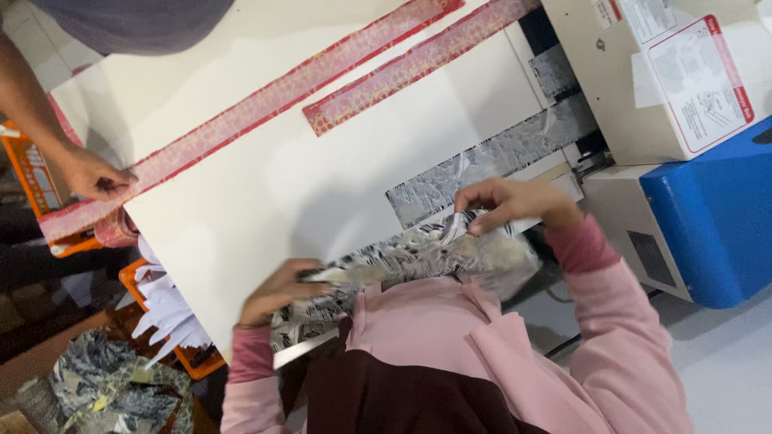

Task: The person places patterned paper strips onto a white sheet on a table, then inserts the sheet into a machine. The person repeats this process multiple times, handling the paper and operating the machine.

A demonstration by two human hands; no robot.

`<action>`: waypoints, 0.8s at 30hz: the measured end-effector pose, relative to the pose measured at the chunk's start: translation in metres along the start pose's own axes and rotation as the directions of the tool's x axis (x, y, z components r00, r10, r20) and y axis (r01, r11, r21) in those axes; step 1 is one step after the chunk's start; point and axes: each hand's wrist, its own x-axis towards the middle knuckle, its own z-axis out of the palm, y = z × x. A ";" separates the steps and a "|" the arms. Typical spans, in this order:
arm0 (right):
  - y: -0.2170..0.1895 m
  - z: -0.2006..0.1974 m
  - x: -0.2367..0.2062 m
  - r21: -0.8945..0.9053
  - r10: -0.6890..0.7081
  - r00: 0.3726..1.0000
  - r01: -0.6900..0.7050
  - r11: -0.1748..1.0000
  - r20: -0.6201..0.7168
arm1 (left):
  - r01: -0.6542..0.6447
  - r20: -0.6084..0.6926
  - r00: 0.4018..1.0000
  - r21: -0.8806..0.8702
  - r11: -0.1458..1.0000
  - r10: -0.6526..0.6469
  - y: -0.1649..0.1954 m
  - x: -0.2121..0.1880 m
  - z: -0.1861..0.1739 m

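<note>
The right hand (515, 205) is pinching the patterned strip (418, 257) between thumb and curled fingers at the near edge of the white table (281, 201). The left hand (281, 289) is closing around the same strip further along that edge, fingers wrapped over it. At the table's far corner, a co-worker's hand (92, 177) is pressing a red strip (265, 104) flat.

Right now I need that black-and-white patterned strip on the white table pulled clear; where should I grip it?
Pinch the patterned strip at its near, lower-left end, coming from the table's near edge. It lies flat there, while its far end runs into the machine.
</note>
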 end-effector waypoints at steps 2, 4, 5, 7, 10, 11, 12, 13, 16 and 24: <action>-0.012 -0.033 0.003 -0.073 0.110 0.991 -0.104 0.992 0.080 | -0.036 -0.153 0.988 -0.072 0.997 0.024 -0.010 -0.015 -0.036; -0.015 -0.060 0.014 -0.287 0.317 0.947 -0.320 0.903 -0.056 | -0.118 -0.299 0.947 0.016 0.993 0.117 -0.017 -0.026 -0.066; -0.013 -0.074 0.020 -0.374 0.404 0.904 -0.426 0.824 -0.140 | -0.097 -0.370 0.920 0.098 0.990 0.127 -0.020 -0.033 -0.079; -0.004 -0.104 0.040 -0.522 0.235 0.951 -0.308 0.796 -0.203 | 0.011 -0.491 0.868 0.158 0.987 0.069 -0.028 -0.034 -0.100; 0.019 -0.140 0.074 -0.593 0.068 0.924 -0.297 0.748 -0.376 | 0.139 -0.628 0.777 0.105 0.985 -0.043 -0.044 -0.032 -0.133; 0.026 -0.148 0.084 -0.665 -0.054 0.908 -0.264 0.699 -0.416 | 0.113 -0.662 0.749 0.107 0.988 -0.014 -0.051 -0.028 -0.141; 0.033 -0.151 0.096 -0.711 -0.177 0.881 -0.220 0.668 -0.439 | 0.087 -0.695 0.719 0.109 0.990 0.014 -0.061 -0.025 -0.148; 0.039 -0.153 0.103 -0.755 -0.297 0.842 -0.182 0.629 -0.451 | 0.098 -0.719 0.695 0.121 0.988 0.019 -0.070 -0.024 -0.153; 0.045 -0.142 0.125 -0.690 -0.362 0.685 -0.285 0.666 -0.632 | 0.118 -0.773 0.634 0.126 0.985 0.023 -0.092 -0.029 -0.160; 0.036 -0.081 0.136 -0.638 -0.487 0.416 -0.567 0.521 -0.768 | 0.824 -0.955 0.292 0.220 0.522 -0.059 -0.109 -0.037 -0.153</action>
